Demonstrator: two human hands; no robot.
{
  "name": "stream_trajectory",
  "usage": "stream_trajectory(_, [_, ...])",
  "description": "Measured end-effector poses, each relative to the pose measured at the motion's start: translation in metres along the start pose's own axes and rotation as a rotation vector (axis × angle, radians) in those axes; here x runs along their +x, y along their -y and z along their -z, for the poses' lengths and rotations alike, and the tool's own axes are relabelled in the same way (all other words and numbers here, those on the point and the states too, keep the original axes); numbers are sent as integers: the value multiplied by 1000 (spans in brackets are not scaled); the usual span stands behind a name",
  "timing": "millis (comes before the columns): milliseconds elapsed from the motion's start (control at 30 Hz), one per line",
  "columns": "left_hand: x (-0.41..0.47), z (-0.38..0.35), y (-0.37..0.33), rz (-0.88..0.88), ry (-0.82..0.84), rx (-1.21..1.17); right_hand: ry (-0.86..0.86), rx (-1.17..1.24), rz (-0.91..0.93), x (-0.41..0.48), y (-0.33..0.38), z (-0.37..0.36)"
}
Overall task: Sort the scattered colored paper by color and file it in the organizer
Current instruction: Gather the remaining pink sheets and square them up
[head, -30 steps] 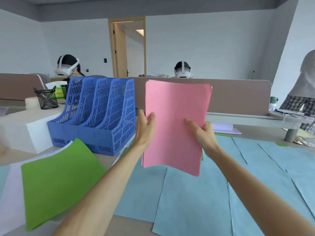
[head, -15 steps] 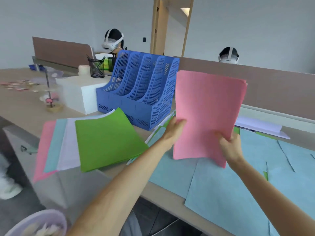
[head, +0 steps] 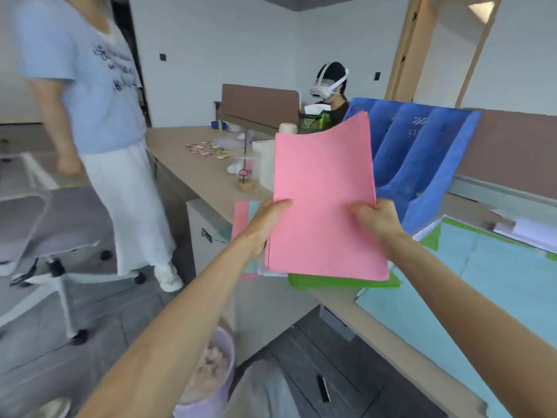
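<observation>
Pink stack point(head: 324, 191) now over green paper point(head: 340, 284)

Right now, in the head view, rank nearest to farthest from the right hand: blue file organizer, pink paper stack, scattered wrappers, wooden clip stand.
1. Pink paper stack: gripped by the right hand.
2. Blue file organizer: just right of it.
3. Wooden clip stand: left, past the stack.
4. Scattered wrappers: farther left, up the desk.

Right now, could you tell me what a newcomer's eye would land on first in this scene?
The pink paper stack, held up at centre frame by the left hand and right hand, dominates. Just behind it to the right stands the blue organizer, and a person in a light blue shirt stands at the left.
</observation>
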State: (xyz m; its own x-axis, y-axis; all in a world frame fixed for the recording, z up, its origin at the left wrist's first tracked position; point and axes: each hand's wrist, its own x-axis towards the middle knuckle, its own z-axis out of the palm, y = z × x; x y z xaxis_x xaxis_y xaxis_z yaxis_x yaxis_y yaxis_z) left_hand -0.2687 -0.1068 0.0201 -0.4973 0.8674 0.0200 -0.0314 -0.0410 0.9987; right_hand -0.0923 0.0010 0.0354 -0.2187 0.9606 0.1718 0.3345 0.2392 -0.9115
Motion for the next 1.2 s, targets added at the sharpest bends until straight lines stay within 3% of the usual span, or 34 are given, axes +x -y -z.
stream_trajectory(100, [-13,65,4,22,-140,-8,154,17,75,-6,20,-65])
stream_trajectory(233, [-41,136,2,36,-203,-21,325,79,142,-25,42,-136])
stream_trajectory(433, [-69,197,10,31,-338,24,487,72,244,-50,57,-193])
stream_trajectory(567, [-77,220,26,-13,-387,14,553,41,126,-37,50,-205])
stream_trajectory(700, [-85,236,35,-22,-459,-10,394,-348,174,-12,28,-209])
stream_trajectory(967, [-94,270,41,-12,-516,13,567,-1106,165,-30,26,-238])
stream_trajectory(1200, [-84,269,38,-19,-458,-72,578,-1189,67,-17,38,-231])
